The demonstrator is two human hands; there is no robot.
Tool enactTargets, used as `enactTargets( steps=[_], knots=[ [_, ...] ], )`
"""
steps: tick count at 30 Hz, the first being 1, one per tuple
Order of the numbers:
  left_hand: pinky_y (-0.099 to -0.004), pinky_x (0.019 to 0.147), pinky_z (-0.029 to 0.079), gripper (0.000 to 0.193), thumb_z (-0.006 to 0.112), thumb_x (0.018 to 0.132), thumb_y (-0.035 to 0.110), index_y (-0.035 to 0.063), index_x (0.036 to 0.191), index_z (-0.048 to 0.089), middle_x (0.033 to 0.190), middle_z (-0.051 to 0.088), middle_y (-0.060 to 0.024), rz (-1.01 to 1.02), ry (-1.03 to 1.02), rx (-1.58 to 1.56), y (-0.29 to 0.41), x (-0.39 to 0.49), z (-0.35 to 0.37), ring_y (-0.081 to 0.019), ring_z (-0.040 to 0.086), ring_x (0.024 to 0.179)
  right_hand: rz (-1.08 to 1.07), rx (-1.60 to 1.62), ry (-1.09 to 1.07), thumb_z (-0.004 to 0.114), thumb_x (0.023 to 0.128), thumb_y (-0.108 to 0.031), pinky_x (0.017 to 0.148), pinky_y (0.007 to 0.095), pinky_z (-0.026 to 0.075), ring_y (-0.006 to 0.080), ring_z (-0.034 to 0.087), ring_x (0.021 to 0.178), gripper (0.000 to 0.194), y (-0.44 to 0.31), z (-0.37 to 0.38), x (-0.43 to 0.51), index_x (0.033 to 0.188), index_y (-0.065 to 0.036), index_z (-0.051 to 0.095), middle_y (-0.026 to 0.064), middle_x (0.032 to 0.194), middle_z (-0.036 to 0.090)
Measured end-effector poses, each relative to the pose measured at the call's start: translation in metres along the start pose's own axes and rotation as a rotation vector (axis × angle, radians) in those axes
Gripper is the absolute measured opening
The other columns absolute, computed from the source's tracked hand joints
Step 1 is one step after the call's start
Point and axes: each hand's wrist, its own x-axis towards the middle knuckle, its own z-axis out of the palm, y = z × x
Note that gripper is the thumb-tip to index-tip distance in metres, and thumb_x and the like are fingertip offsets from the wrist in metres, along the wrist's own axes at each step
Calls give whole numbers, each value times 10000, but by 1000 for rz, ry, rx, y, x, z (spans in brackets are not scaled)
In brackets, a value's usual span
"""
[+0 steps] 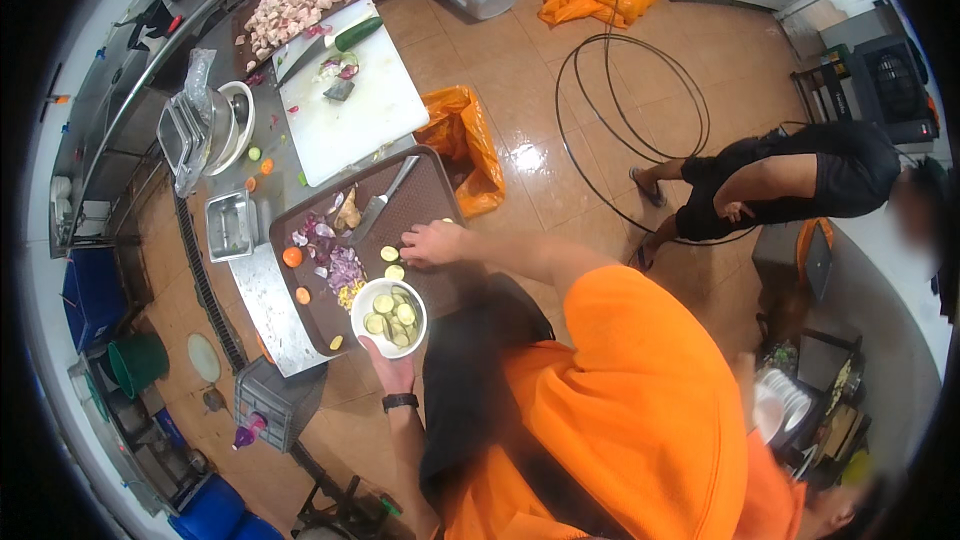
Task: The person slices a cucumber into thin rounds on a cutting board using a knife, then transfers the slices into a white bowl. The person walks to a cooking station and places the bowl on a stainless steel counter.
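My left hand [391,369] grips a white bowl [360,313] of round green-rimmed slices [405,313], apparently zucchini, at the edge of a brown tray [405,229]. Over the tray, my right hand [435,243] reaches down with curled fingers, close to loose slices [389,253]; whether it pinches one is hidden. On the tray sit chopped purple onion [345,268], yellow bits [349,294], onion pieces and peel [311,236], a ginger root [348,211] and an orange-red round vegetable [292,257]. A broad-bladed knife [381,202] lies beside them.
A white cutting board [360,127] holds a knife [301,61] and a cut zucchini [358,34]. Diced meat [296,4] fills another tray. An orange-lined bin [480,157] stands beside the table. A looped cable [574,142] crosses the floor near a bending person [795,180]. Another person [772,491] is behind me.
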Motion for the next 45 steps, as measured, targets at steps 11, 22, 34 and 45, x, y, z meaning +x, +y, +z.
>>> enactTargets(
  steps=[11,22,34,45],
  knots=[
    [-534,1161,411,731,351,1066,639,153,1606,269,1600,407,-105,3,23,-68,-3,7,1,-290,432,1459,583,642,433,721,968,-275,616,357,505,194,600,617,271,-32,-56,45,968,-10,664,129,718,656],
    [-473,1162,416,693,305,1087,611,135,1590,301,1560,435,-99,76,15,-154,-11,1,6,-265,450,1438,-40,531,14,746,900,-289,1029,475,445,336,595,1161,282,-131,-63,32,1102,-105,676,128,1201,646],
    [-499,1193,388,744,252,1082,628,106,1613,267,1622,385,-127,169,88,-150,13,-38,-6,-300,430,1464,375,259,-306,796,842,-125,1009,465,511,421,596,1156,456,-35,-18,-7,1242,-71,583,198,1206,575],
    [-476,1212,382,695,199,1115,539,40,1596,262,1608,393,-167,230,117,-96,1,-52,-20,-310,454,1439,97,261,-404,805,793,-112,954,508,523,447,607,1111,476,-44,-12,47,1195,-56,556,224,1195,553]
  ],
)
